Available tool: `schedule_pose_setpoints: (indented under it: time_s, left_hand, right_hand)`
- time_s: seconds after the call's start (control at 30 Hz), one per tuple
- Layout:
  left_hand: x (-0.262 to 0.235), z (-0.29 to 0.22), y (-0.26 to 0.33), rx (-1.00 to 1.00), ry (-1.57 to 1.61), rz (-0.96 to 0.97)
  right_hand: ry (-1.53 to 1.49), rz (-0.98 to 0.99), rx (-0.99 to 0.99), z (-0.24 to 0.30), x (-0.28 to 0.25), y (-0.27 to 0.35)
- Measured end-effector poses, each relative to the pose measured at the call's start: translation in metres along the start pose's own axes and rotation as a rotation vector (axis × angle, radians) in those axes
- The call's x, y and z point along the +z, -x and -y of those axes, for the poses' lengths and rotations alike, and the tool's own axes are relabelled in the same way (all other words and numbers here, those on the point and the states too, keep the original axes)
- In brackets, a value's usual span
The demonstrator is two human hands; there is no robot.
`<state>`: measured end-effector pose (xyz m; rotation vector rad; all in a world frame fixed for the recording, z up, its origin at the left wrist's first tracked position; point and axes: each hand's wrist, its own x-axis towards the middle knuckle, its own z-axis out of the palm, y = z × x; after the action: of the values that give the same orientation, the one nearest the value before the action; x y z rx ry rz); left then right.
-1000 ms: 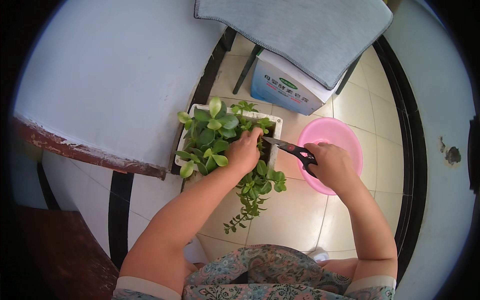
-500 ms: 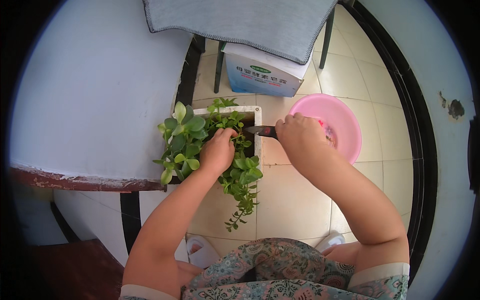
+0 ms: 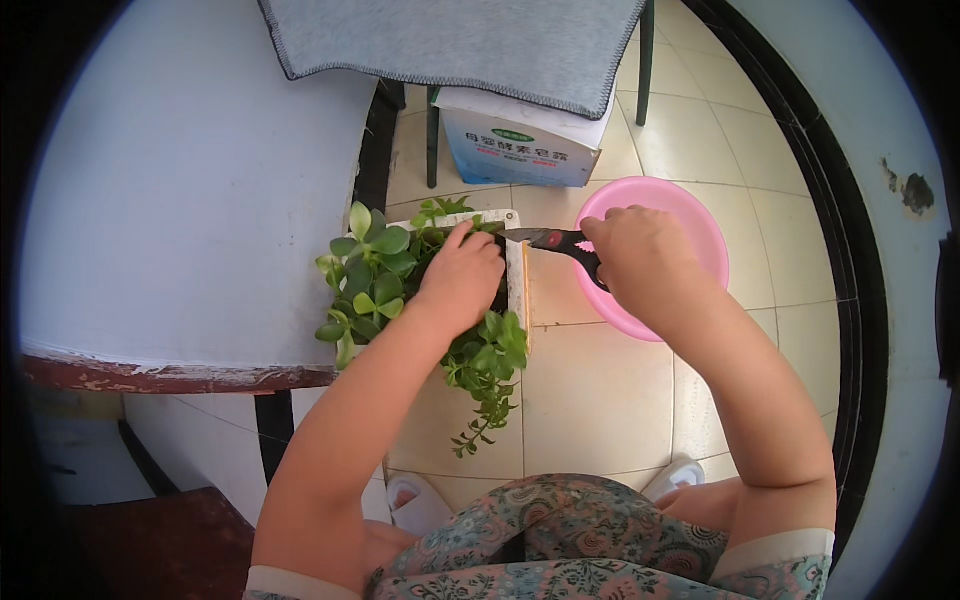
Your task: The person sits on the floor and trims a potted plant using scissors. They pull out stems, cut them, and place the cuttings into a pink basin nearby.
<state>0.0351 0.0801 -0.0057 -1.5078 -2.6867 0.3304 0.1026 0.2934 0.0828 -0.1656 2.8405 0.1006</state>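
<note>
A white rectangular planter point(image 3: 516, 292) stands on the floor beside the pale panel. Thick round-leaved succulent stems point(image 3: 368, 262) fill its left side, and a trailing green plant point(image 3: 490, 350) hangs over its near edge. My left hand point(image 3: 462, 278) reaches in among the stems with curled fingers; what lies under the fingertips is hidden. My right hand point(image 3: 645, 255) grips black-handled scissors point(image 3: 560, 240) partly over a pink basin. Their blades point left across the planter's right rim, with the tips close to my left fingers. Dark soil shows beside that hand.
The pink basin point(image 3: 710, 240) sits right of the planter, partly under my right hand. Behind are a white and blue carton point(image 3: 525, 145) and a dark-legged stand covered by a grey cloth point(image 3: 460, 45). The pale panel point(image 3: 200, 200) borders the left, a wall point(image 3: 900, 300) the right.
My left hand has moved slightly right and up in the planter. My right hand has drawn right with the scissors, so more of their handle shows. The view has shifted a little.
</note>
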Motion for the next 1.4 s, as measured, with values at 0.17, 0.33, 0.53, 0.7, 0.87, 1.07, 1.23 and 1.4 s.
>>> schedule_pose_setpoints:
  time_s: [0.17, 0.33, 0.53, 0.7, 0.87, 1.07, 1.23, 1.4]
  left_hand:
    - [0.003, 0.016, -0.004, -0.163, 0.318, 0.216]
    - [-0.004, 0.026, -0.002, -0.124, 0.209, 0.419]
    - [0.005, 0.039, 0.013, -0.237, 0.346, 0.328]
    - [0.027, 0.022, 0.018, -0.29, 0.244, -0.004]
    - [0.042, 0.014, 0.008, -0.384, 0.092, -0.024]
    - [0.045, 0.013, 0.003, -0.315, 0.035, -0.11]
    - [0.043, 0.01, -0.004, -0.407, 0.08, 0.036]
    - [0.048, 0.009, -0.001, -0.573, 0.287, 0.039]
  right_hand:
    - [-0.044, -0.142, -0.061, -0.017, 0.01, 0.006]
    - [-0.147, -0.139, -0.047, -0.02, 0.011, 0.008]
    - [-0.233, -0.221, -0.097, -0.025, 0.011, 0.017]
    - [-0.259, -0.247, -0.133, -0.025, 0.001, 0.02]
    - [-0.206, -0.309, -0.167, -0.025, 0.0, 0.024]
    - [-0.167, -0.266, -0.172, -0.028, -0.004, 0.027]
    - [-0.148, -0.298, -0.172, -0.029, -0.003, 0.029]
    - [-0.154, -0.297, -0.19, -0.028, 0.002, 0.027]
